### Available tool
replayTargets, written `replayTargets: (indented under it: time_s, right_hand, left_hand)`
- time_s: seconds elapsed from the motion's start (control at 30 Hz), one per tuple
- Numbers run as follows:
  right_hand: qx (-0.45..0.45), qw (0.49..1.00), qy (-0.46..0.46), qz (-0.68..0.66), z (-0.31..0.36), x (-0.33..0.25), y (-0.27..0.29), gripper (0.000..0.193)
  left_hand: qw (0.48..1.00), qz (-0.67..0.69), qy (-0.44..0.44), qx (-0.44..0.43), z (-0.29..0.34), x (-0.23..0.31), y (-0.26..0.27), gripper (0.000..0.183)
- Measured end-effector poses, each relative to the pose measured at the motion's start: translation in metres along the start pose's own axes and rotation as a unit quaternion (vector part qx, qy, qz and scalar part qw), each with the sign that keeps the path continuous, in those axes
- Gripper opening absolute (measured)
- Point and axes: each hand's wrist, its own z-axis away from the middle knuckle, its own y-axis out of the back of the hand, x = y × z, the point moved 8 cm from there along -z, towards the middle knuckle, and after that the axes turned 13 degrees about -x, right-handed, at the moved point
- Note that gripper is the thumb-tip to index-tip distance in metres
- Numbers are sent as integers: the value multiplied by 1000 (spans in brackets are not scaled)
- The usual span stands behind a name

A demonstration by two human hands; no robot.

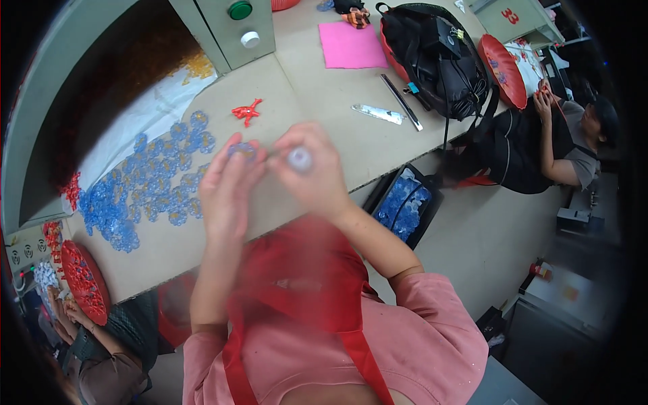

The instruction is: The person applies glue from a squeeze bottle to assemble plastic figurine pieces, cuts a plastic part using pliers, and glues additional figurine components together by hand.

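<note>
Pale and flat, the benchtop (331,94) spreads around a small red frog-shaped figure (248,113); beyond that figure and to its left stands a grey-green cabinet (233,48) with an arched opening, a white sheet (145,128) spilling out of it; to the figure's right and farther off lies a pink sheet (352,46), and past that a black bag (405,47); a silvery strip (376,113) and a thin dark stick (401,102) lie to the figure's right, nearer than the pink sheet; many blue translucent pieces (158,169) cover the bench left of the figure and toward you; well off to its right a co-worker (574,128) sits by a red dish (518,91).

Your left hand (233,182) and right hand (310,165) are raised close together, on your side of the red figure; your left fingers pinch one blue piece (241,151), just nearer you than the figure, its long axis seeming to run left to right, though blur hides which end is its front; your right hand is closed round a tool (300,159), right of the figure and nearer you, its round whitish end facing up; you cannot tell from the blur whether the tool touches the piece.
</note>
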Motion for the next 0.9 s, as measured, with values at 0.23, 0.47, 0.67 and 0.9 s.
replayTargets:
  time_s: [0.23,0.47,0.67,0.9]
  right_hand:
    - [39,955,-32,294,-53,47,46,33]
    - [68,917,18,393,-11,13,96,43]
    - [141,821,-63,549,35,48,172,21]
    - [91,807,-72,578,25,49,180,21]
  left_hand:
    - [989,-27,114,-88,48,-20,-12,37]
    - [966,-226,58,-111,70,-29,-33,36]
    - [901,-409,-78,-123,55,-40,-57,39]
    - [743,-591,-287,-128,52,-41,-86,40]
